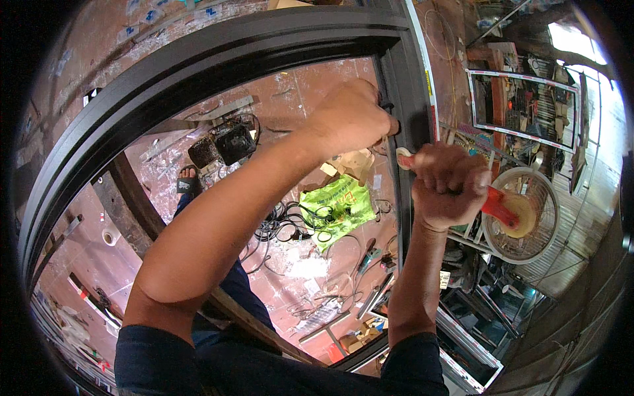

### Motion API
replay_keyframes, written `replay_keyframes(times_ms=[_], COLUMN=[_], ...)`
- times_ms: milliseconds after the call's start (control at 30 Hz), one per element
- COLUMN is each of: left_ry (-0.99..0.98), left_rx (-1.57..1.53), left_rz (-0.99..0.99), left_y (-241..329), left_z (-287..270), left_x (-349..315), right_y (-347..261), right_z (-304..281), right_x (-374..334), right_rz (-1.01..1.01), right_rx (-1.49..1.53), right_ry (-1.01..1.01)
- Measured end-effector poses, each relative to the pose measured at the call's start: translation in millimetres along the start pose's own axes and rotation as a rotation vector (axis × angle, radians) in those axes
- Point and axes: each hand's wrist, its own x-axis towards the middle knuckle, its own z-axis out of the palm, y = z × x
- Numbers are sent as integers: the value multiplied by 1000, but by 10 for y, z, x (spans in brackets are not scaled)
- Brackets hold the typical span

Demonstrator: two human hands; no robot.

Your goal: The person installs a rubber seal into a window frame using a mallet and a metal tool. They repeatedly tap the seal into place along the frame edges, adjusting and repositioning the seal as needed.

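A large dark grey metal frame (218,41) spans the upper view, and its right-hand bar (411,86) runs down beside both hands. My left hand (356,117) is closed at the inner edge of that bar. A small black piece (386,103) shows by its fingers; what exactly they grip is hidden. My right hand (451,181) is wrapped in a fist round a red-handled mallet (500,207), just right of the bar. One rounded yellowish end sticks out to the right of the fist; a smaller pale end points toward the bar.
Below the frame, a bright green bag (337,210), black cables (281,221) and black containers (234,144) lie on the tiled floor. A round fan (492,228) stands to the right. White-edged frames (523,74) lie farther off, and a wooden beam (132,191) passes under my left arm.
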Motion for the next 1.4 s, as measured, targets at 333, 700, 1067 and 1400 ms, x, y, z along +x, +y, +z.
replay_keyframes(times_ms=[333,700,1067,1400], left_ry=[25,-11,32,18], left_rx=[-26,-59,55,36], left_rz=[-26,-19,-40,-65], left_y=[20,32,107,148], left_z=[75,-80,-85,-123], left_x=[-41,21,-58,-66], right_y=[-37,19,-29,127], right_z=[54,56,208,144], right_x=[-69,77,94,198], right_rz=[-52,-61,-159,-118], right_rx=[28,24,-56,58], right_ry=[-35,-28,-67,-9])
